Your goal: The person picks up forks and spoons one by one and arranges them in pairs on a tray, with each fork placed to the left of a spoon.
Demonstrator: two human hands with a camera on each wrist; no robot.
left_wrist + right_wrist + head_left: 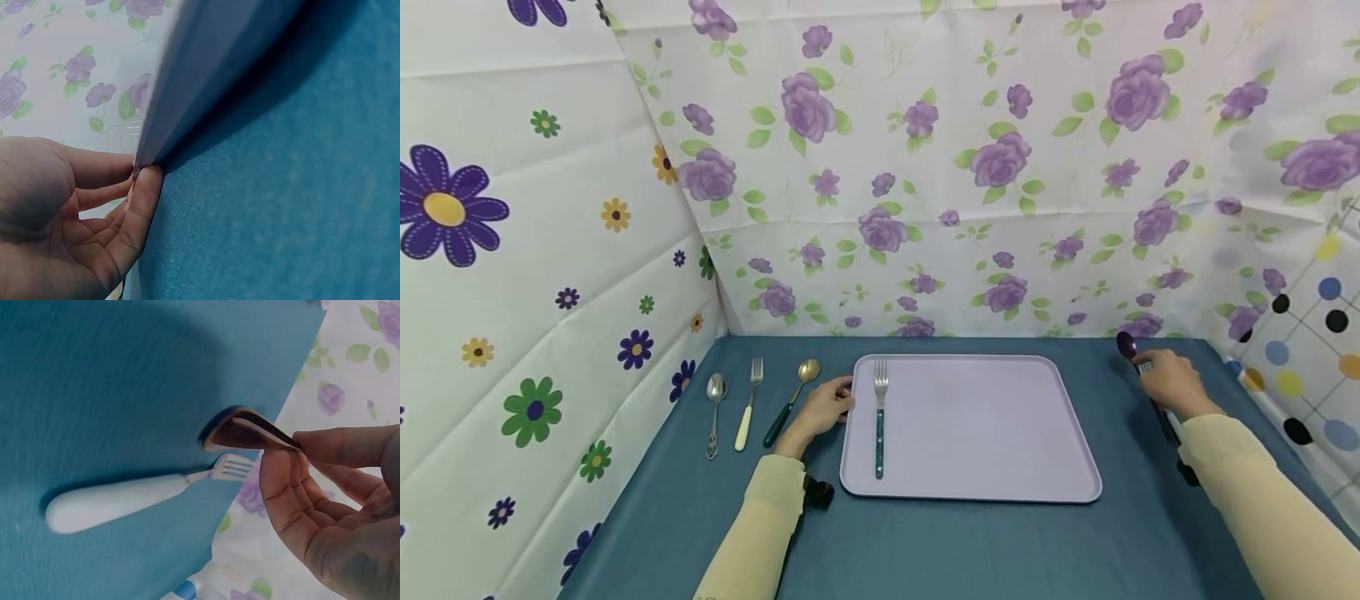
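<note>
My left hand (824, 407) pinches the left edge of a pale lilac tray (985, 429). In the left wrist view, thumb and fingers (147, 187) meet at the tray's rim (164, 119). A fork with a green handle (879, 442) lies along the tray's left side. Over at the right, my right hand (1176, 383) holds a dark spoon (1126, 344) by its handle, between thumb and fingers. The right wrist view shows the wide end of its handle (244, 430). Below it on the table lies a white-handled fork (122, 499).
Left of the tray lie an ornate silver spoon (715, 392), a cream-handled fork (744, 427) and a gold spoon with a green handle (781, 421). A blue cloth (962, 554) covers the table. Flowered sheets (925, 167) hang behind it and on both sides.
</note>
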